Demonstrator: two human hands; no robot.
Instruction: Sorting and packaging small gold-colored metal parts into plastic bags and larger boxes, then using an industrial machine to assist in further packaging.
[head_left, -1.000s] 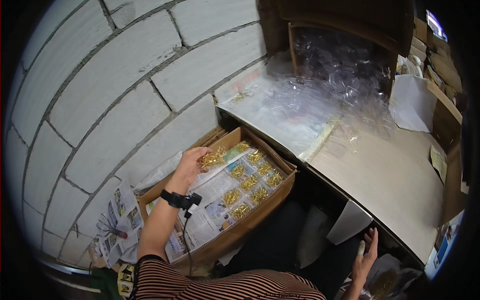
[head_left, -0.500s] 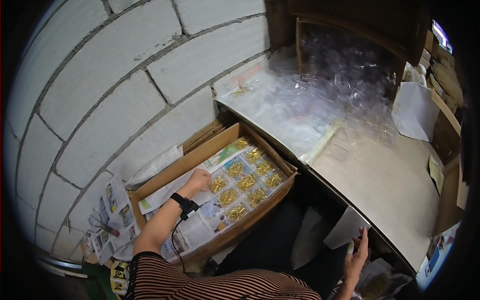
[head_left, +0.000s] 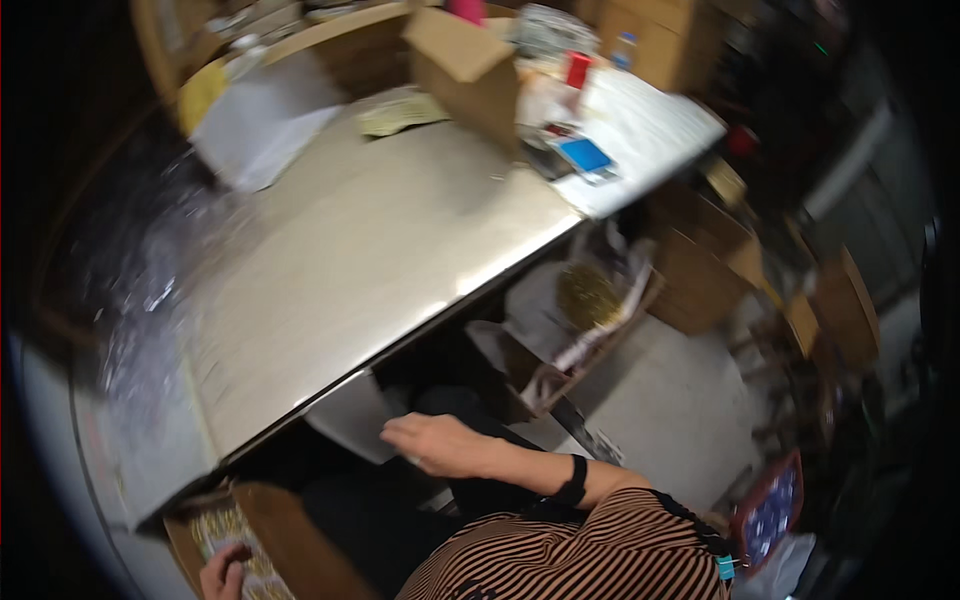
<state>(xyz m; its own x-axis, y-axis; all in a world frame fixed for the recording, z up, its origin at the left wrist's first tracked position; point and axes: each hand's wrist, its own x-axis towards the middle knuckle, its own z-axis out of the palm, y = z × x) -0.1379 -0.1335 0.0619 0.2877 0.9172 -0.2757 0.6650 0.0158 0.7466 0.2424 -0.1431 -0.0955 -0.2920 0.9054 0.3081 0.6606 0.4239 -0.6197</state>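
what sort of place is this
Probably a small packing workshop: a worktable with clear plastic pieces heaped at one end, cardboard boxes, and gold-coloured pieces near the left hand.

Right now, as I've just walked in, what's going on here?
A person has the left hand at a cardboard box of small gold pieces, the right hand near a white sheet below the edge of the table. I can't tell whether either holds anything. Clear plastic pieces lie heaped at its left end; a gold pile sits in another box.
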